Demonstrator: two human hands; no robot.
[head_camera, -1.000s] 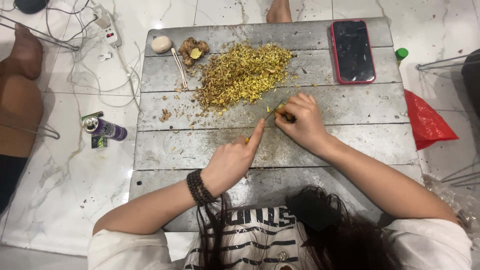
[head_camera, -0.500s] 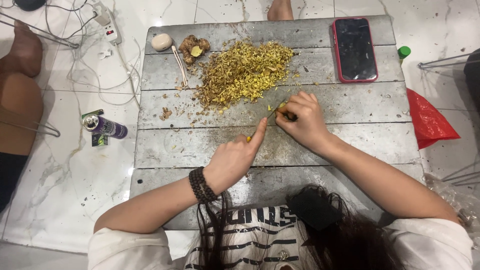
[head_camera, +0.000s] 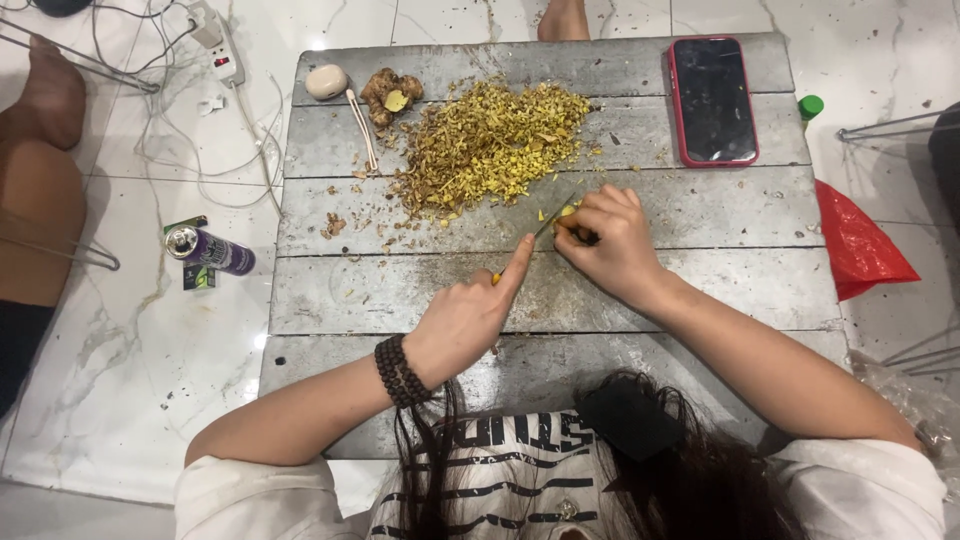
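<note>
Hardly anything has shifted since the earlier frames: both hands sit at the same spot on the grey plank table (head_camera: 700, 280), just below the heap of chopped ginger (head_camera: 490, 140). The left hand (head_camera: 465, 320) has its grip clamped on a knife (head_camera: 535, 235), forefinger stretched along the blade's back. The right hand (head_camera: 610, 240) has its fingers closed on a small yellow ginger piece (head_camera: 565, 212), pinning it under the blade tip. Chopping looks to be mid-stroke; the next cut seems to call for keeping the fingertips clear of the edge. A whole ginger root (head_camera: 390, 92) and a red phone (head_camera: 712, 98) lie further back.
</note>
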